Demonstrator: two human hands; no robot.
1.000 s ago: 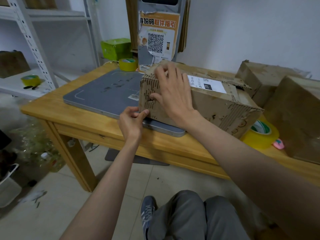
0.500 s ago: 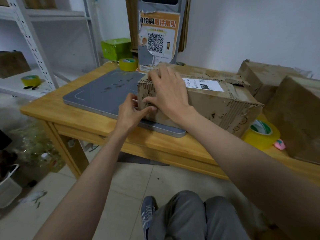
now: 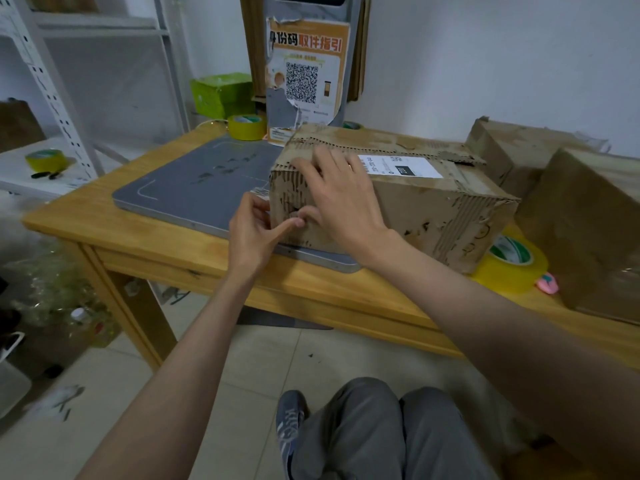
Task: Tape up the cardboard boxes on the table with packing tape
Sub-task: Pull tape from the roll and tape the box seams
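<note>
Cardboard box: beat-up brown corrugated thing, outer paper peeled in strips so the ribbing shows, white shipping label on top; sits on a flat grey scale pad on the wooden bench
Right hand: palm and spread fingers flat over the box's near left corner, pressing down, grip loose and around nothing
Left hand: at the box's left end face, fingertips curled in at the edge, thumb out along the front; can't tell whether that grip pinches tape or just touches cardboard
Tape roll: chunky yellowish ring, green-and-white core, on the bench just right of the box
Second roll: same kind, at the back of the bench by the torn QR poster
More boxes: wrinkly brown ones on the right, glossy patches
</note>
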